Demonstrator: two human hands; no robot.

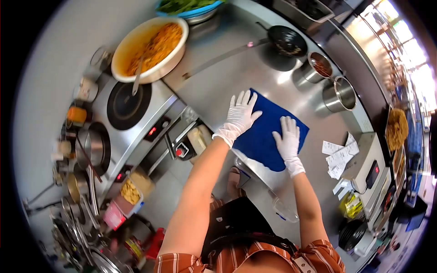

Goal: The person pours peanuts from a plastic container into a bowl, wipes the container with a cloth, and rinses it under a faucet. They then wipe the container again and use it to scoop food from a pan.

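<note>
A dark blue cloth lies spread flat on the steel counter, its near edge reaching the counter's front edge. My left hand, in a white glove, rests on the cloth's left side with fingers stretched and thumb out. On the cloth's right side lies my right hand, also gloved in white, palm down, fingers extended and thumb apart. Neither hand grips anything.
A large tub of orange food with a spoon stands at the back left, beside a cooktop. A black pan and steel pots line the back right. Paper receipts lie at right.
</note>
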